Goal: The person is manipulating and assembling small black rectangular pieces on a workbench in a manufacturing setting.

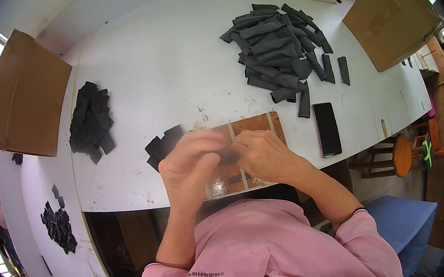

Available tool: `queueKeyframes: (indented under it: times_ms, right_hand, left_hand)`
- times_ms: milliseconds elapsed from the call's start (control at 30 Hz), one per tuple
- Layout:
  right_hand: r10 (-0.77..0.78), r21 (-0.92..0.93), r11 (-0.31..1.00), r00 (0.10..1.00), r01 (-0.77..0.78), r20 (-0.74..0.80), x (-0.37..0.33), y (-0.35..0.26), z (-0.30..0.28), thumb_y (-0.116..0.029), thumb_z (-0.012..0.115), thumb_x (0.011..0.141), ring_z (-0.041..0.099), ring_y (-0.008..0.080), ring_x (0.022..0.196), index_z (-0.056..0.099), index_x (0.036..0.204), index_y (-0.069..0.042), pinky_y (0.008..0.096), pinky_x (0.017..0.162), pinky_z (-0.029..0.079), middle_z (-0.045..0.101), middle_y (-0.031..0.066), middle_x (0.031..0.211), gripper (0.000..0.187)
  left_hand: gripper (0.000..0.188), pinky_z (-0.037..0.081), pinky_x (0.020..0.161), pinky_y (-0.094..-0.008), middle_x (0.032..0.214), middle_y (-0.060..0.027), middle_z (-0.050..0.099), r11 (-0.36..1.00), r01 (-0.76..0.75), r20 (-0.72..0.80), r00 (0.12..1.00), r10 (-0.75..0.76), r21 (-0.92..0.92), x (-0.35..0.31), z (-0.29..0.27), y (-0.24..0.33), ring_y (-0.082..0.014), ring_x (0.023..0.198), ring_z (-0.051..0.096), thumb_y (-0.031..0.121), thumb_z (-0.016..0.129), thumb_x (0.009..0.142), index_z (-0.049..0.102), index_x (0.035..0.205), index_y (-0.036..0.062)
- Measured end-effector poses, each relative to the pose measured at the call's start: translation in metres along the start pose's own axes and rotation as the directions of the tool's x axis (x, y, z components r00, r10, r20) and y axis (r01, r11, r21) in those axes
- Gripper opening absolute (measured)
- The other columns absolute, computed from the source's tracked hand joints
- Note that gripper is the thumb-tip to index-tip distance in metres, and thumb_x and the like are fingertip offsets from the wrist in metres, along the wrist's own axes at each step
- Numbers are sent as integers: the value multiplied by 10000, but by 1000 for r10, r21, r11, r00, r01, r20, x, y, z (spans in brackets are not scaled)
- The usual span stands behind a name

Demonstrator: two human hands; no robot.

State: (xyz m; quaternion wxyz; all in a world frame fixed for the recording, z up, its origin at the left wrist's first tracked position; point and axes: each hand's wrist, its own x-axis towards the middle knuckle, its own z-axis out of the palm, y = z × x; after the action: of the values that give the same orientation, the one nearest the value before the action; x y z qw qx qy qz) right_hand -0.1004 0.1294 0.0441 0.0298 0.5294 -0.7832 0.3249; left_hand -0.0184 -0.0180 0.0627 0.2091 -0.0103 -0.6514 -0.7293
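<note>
My left hand (pixel 190 159) is raised over a brown board with pale stripes (pixel 277 137), at the table's front edge. Motion blurs it; its fingers curve and the thumb stands apart from them, and whether it grips anything is unclear. Close by on the right, my right hand (pixel 264 154) has its fingers pinched together on a small dark grey piece (pixel 228 157), which lies blurred between both hands. Its exact shape is hidden. Just behind my left hand is a small pile of flat dark pieces (pixel 163 145), partly covered by it.
Dark fabric-like tubes (pixel 272 49) are heaped at the back right. A black phone (pixel 327 129) lies right of the board. Flat dark pieces are piled at the left (pixel 91 121) and far left (pixel 58 228). Cardboard boxes stand left (pixel 25 96) and right (pixel 392 15). A stool (pixel 401 155) is beyond.
</note>
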Motion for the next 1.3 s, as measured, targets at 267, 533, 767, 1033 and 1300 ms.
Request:
queueKeyframes:
  times_ms: [267,533,767,1033,1300]
  right_hand:
    - [42,-7,999,998,-42,41,-13,9,28,-252,620,716,525,236,546,502,598,-42,344,449,402,510,76,563,268]
    - [50,94,994,998,-47,-38,-16,4,29,-249,619,733,539,254,511,505,584,-47,341,452,419,515,94,535,276]
    - [359,672,663,928,-329,99,39,19,-40,-332,470,844,519,127,476,556,636,4,272,444,393,520,53,504,404]
    - [-70,853,287,878,-436,473,-11,-54,-34,-81,590,787,577,167,627,584,811,9,258,577,445,585,75,706,94]
    - [-134,827,-561,990,-32,-53,-28,-125,-21,-22,565,784,579,289,793,598,782,38,345,706,455,585,164,842,68]
  left_hand:
    - [160,379,730,-313,768,-85,569,961,68,-91,991,-95,-266,-12,-7,-25,-189,763,493,165,628,770,586,785,12]
    - [159,383,721,-312,756,-92,579,986,37,-126,990,-58,-161,-13,-7,-21,-184,743,498,160,629,770,591,774,5]
    - [96,410,671,-215,830,-31,580,935,342,-398,873,-281,90,-31,-13,-34,-65,746,505,-28,504,770,595,794,-11]
    - [273,427,767,-365,926,-145,539,453,344,-359,932,-55,823,-55,-48,-83,-287,900,517,68,608,698,530,949,-3]
    - [202,431,736,-382,899,-149,539,93,325,-304,934,-188,941,-55,-58,-109,-308,875,519,110,591,720,543,889,10]
